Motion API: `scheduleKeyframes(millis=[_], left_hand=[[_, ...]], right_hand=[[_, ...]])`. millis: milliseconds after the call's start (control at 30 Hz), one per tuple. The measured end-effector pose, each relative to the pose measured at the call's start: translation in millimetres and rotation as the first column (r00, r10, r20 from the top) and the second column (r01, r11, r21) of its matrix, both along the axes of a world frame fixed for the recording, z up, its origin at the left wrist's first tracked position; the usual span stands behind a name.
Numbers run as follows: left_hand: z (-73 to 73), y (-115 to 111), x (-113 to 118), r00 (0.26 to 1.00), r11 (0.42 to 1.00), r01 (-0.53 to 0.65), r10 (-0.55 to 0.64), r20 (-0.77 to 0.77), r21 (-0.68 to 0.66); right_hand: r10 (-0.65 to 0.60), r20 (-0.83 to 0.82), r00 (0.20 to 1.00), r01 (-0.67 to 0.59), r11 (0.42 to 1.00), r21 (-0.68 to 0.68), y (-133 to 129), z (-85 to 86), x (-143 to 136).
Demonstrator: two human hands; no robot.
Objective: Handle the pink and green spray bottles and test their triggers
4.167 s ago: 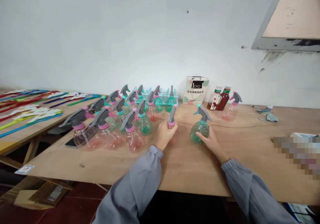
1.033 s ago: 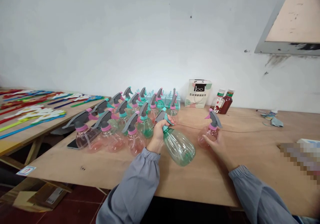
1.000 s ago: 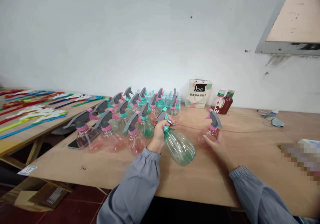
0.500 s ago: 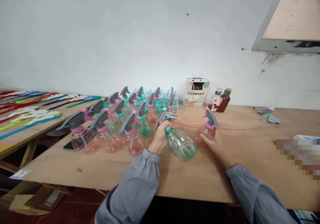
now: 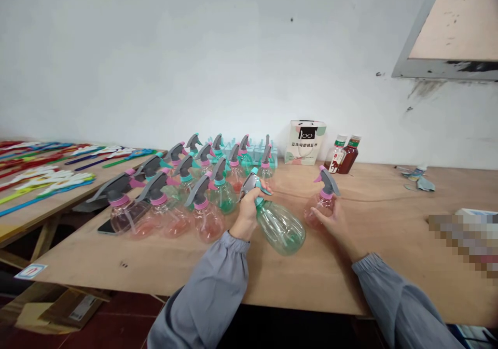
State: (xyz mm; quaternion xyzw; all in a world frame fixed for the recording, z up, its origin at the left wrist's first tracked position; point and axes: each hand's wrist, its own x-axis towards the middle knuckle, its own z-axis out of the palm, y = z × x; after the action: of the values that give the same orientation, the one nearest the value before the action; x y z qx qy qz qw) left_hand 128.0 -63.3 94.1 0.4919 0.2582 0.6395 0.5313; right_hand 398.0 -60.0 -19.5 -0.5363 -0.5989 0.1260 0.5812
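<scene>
My left hand (image 5: 249, 206) is closed around the neck and grey-and-teal trigger head of a green spray bottle (image 5: 283, 228), which it holds tilted with the base toward the lower right. To the right, my right hand (image 5: 335, 218) grips a pink spray bottle (image 5: 314, 209) that stands upright, its grey-and-pink nozzle pointing left. Left of my hands, several other pink and green spray bottles stand grouped in rows; one pink spray bottle (image 5: 208, 222) is closest to my left wrist.
Against the wall stand a printed paper bag (image 5: 305, 142) and two bottles of dark red drink (image 5: 349, 155). Small items with a cloth (image 5: 425, 184) lie at right. A phone (image 5: 107, 227) lies under the left bottles. Colourful flower crafts (image 5: 50, 178) cover another table.
The fingers of my left hand have wrapped further around the green bottle's trigger, and that bottle has dipped slightly. My right hand and the pink bottle look unchanged.
</scene>
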Motion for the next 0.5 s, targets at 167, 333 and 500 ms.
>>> scheduleKeyframes(millis=[167,333,500], left_hand=[[2.7,0.3,-1.9,0.997,0.996,0.079,-0.079,0.005,0.044],[2.2,-2.9,-1.7,0.998,0.998,0.038,-0.035,-0.046,0.052],[0.1,-1.9,-7.1,0.977,0.979,-0.124,0.149,-0.153,0.159]], right_hand=[[-0.005,-0.005,1.000,0.005,1.000,-0.011,-0.9,1.8,-1.5],[-0.001,-0.003,1.000,0.001,1.000,-0.007,-0.5,2.8,-2.2],[0.002,0.007,1.000,-0.002,1.000,0.003,0.1,1.3,-1.0]])
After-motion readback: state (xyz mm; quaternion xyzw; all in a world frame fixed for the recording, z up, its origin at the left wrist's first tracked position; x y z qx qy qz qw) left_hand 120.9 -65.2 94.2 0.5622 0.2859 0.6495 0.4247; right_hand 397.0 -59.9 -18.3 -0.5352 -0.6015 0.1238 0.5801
